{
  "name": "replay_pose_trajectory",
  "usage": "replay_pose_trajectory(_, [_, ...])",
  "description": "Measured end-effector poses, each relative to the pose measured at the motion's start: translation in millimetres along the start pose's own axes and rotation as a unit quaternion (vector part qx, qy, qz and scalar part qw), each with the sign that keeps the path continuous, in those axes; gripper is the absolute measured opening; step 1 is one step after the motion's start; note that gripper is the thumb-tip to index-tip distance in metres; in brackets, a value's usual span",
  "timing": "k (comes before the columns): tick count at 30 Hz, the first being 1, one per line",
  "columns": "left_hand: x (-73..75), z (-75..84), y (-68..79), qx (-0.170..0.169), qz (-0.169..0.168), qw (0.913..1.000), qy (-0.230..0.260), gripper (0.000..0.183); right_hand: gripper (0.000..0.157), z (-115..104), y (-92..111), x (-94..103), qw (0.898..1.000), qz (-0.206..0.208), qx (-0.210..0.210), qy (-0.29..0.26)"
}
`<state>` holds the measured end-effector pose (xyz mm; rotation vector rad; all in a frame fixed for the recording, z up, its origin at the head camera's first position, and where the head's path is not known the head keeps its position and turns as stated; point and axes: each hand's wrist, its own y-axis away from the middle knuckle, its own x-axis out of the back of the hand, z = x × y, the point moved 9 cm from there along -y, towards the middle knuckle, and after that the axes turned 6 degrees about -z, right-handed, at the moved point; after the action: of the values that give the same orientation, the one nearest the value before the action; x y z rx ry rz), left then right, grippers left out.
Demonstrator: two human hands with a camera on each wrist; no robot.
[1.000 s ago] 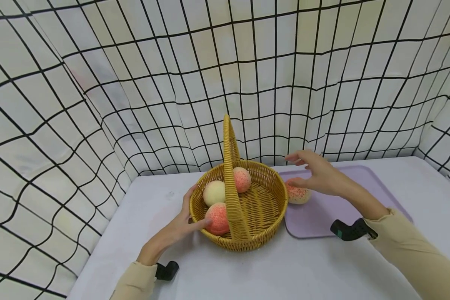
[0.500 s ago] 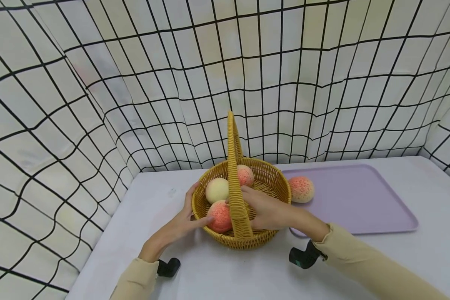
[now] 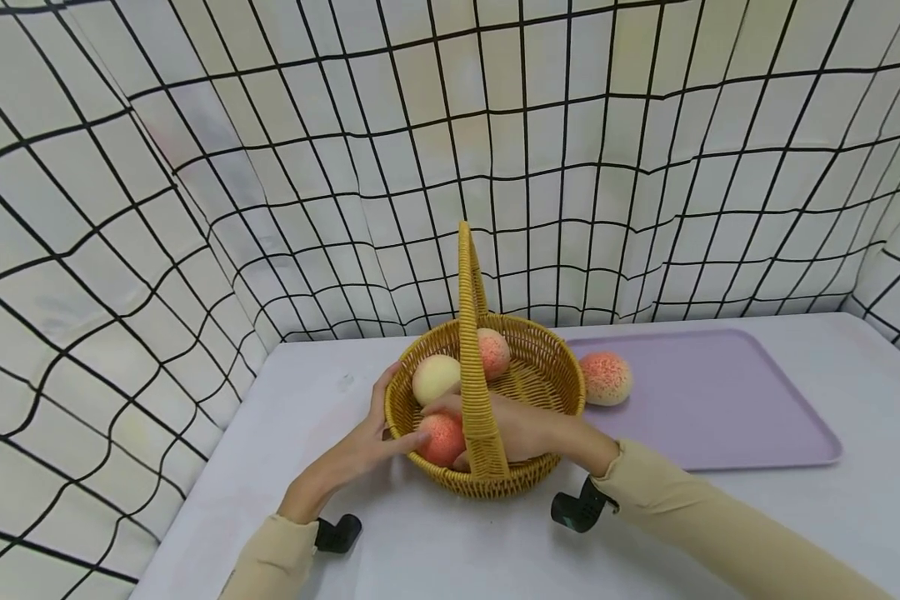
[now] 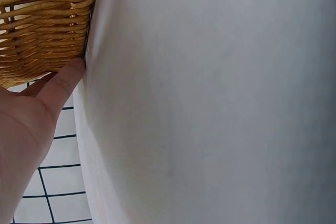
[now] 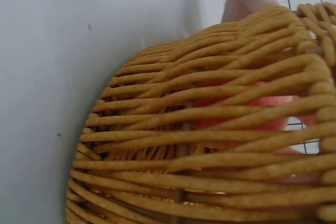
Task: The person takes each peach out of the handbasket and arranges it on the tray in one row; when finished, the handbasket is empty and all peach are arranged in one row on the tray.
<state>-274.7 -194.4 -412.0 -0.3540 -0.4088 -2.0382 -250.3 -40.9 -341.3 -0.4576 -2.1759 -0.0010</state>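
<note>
A wicker basket (image 3: pixel 450 482) with a tall handle (image 3: pixel 471 308) stands on the table. My left hand (image 3: pixel 356 450) holds its left side, the thumb over the rim and close to a red-pink peach (image 3: pixel 440 440). In the left wrist view, fingers (image 4: pixel 60 85) lie along the basket's outer wall near its base. My right hand (image 3: pixel 521 427) reaches in under the handle and grips that front peach, fingers over its top and thumb at its lower right. A cream peach (image 3: pixel 433 377) and a speckled pink peach (image 3: pixel 495 352) lie behind it. The right wrist view mostly shows the basket wall (image 5: pixel 210 145).
To the right, a flat lilac tray (image 3: pixel 720 400) bears one speckled peach (image 3: pixel 606 378) at its left end, close beside the basket. Black netting (image 3: pixel 562 179) over white sheeting rises behind and left of the white table (image 3: pixel 435 554).
My right hand has moved left from above the tray into the basket, under the handle, and taken hold of the front peach. The left hand stays on the basket's side.
</note>
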Motion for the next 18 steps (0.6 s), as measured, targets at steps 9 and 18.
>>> replay_pose_trajectory(9, [-0.7,0.2,-0.9,-0.002,0.002,0.9999,0.013,0.114,0.051,6,0,3.2,0.998,0.032,-0.019,-0.056])
replay_pose_trajectory(18, [-0.7,2.5,-2.7,-0.020,-0.002,0.9997,0.011,0.114,0.031,16,9,7.6,0.998,0.048,-0.048,-0.004])
